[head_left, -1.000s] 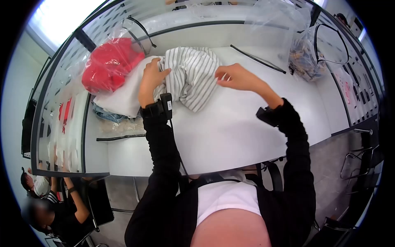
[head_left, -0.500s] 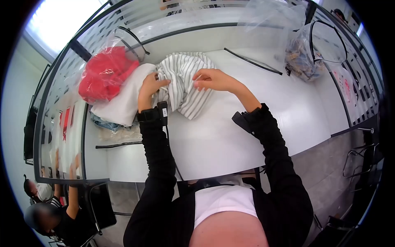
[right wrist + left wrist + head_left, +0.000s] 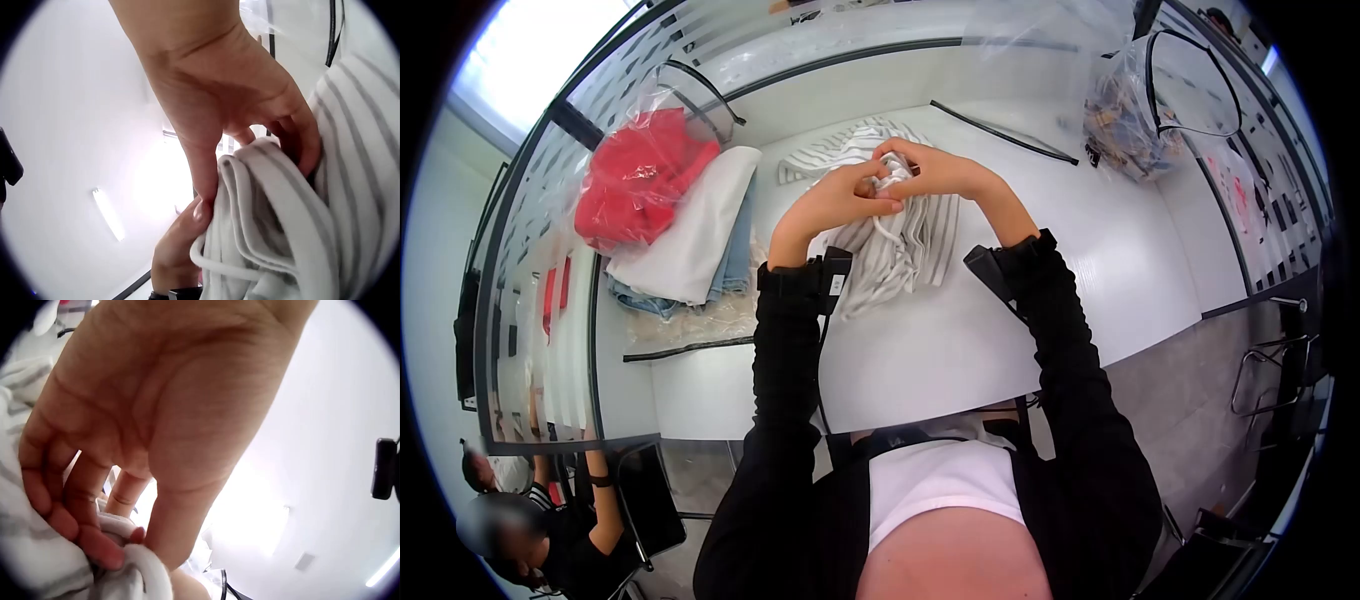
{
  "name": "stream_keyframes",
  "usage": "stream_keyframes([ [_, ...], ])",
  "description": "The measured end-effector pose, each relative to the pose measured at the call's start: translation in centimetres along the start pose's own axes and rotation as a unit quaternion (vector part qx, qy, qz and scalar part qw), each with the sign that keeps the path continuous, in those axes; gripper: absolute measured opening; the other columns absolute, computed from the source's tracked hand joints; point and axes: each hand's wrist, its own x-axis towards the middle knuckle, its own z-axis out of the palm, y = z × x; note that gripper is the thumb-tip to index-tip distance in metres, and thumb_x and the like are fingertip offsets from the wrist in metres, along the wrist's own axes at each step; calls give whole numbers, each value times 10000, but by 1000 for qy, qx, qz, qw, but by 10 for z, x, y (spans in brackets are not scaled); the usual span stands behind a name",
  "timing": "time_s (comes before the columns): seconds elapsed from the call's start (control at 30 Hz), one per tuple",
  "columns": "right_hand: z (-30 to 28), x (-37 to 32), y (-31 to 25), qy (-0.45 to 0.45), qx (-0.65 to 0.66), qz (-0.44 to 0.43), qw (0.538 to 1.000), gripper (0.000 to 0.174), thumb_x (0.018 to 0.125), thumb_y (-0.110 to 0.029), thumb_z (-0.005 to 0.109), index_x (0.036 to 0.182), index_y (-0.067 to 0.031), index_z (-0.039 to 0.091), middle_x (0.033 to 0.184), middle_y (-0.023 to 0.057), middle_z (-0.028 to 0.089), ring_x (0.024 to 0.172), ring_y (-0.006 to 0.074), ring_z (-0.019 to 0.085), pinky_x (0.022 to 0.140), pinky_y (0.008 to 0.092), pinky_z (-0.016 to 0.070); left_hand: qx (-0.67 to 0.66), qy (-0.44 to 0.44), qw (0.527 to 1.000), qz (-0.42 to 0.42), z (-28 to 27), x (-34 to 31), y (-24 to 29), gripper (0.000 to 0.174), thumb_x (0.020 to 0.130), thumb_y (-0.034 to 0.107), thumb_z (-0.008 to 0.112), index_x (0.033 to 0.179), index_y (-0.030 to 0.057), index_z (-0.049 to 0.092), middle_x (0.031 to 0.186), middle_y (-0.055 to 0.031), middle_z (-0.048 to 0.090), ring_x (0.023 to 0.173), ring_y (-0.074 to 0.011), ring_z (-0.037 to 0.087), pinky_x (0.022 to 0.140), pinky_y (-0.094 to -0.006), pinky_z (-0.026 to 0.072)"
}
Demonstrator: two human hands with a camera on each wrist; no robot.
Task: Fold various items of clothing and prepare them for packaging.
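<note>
A white garment with grey stripes (image 3: 895, 250) is bunched on the white table (image 3: 960, 330), lifted at its top edge. My left hand (image 3: 845, 195) and my right hand (image 3: 930, 170) meet above it, and both pinch the same thick white hem. In the left wrist view my left hand (image 3: 119, 544) curls fingers and thumb round the rolled white fabric (image 3: 134, 565). In the right wrist view my right hand (image 3: 250, 169) pinches the striped cloth (image 3: 312, 237) between thumb and fingers; a white drawstring (image 3: 215, 265) hangs below it.
To the left lies a stack of folded clothes (image 3: 690, 230), white on top and blue denim beneath, with a red item in a clear bag (image 3: 635, 175) behind. Another clear bag of things (image 3: 1125, 120) sits far right. A glass partition (image 3: 800, 40) bounds the table. Another person (image 3: 550, 520) sits lower left.
Both hands drew the striped garment off the folded stack toward the table's middle and came together, lifting its top edge. The white stack now lies uncovered.
</note>
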Motion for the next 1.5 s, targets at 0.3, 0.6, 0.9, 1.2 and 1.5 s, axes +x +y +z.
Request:
stream_keyframes([
  [0.3, -106, -35, 58, 700, -431, 135, 553, 983, 593, -494, 729, 1323, -119, 188, 1127, 317, 434, 1098, 417, 394, 921, 474, 319, 40, 194, 979, -36, -20, -16, -15, 459, 676, 305, 717, 994, 16, 556, 690, -83, 601, 627, -139, 558, 606, -259, 440],
  [0.6, -147, 1, 61, 367, 18, -80, 927, 123, 688, -106, 593, 769, -17, 618, 816, 81, 632, 676, 95, 528, 597, 222, 427, 403, 321, 857, -21, -2, -22, 22, 997, 551, 205, 777, 1355, 200, 187, 1395, -207, 79, 1264, -440, 124, 973, -558, 211],
  [0.9, -34, -20, -4, -98, 93, -225, 965, 578, 755, -311, 620, 1205, 1, 434, 1078, 82, 534, 1015, 179, 488, 870, 309, 387, 105, 289, 916, 259, 0, -8, 20, 491, 671, 115, 681, 1120, 40, 498, 1071, -176, 547, 956, -231, 560, 810, -311, 449],
  [1.2, 8, -22, -33, 208, 114, -197, 951, 615, 728, -286, 662, 1227, -42, 398, 1121, 128, 511, 1038, 212, 495, 762, 332, 477, 261, -97, 956, 90, 44, 38, -20, 441, 892, 370, 434, 1248, 115, 380, 1294, -156, 376, 1105, -264, 445, 952, -288, 333],
  [1.5, -13, -20, 19, 215, 461, -72, 858, 217, 756, -147, 541, 908, 7, 555, 883, 105, 585, 815, 174, 585, 693, 303, 486, 206, 214, 899, 322, 33, -1, 46, 1002, 521, 365, 805, 1316, 126, 245, 1269, -223, 278, 1229, -377, 245, 990, -428, 291],
])
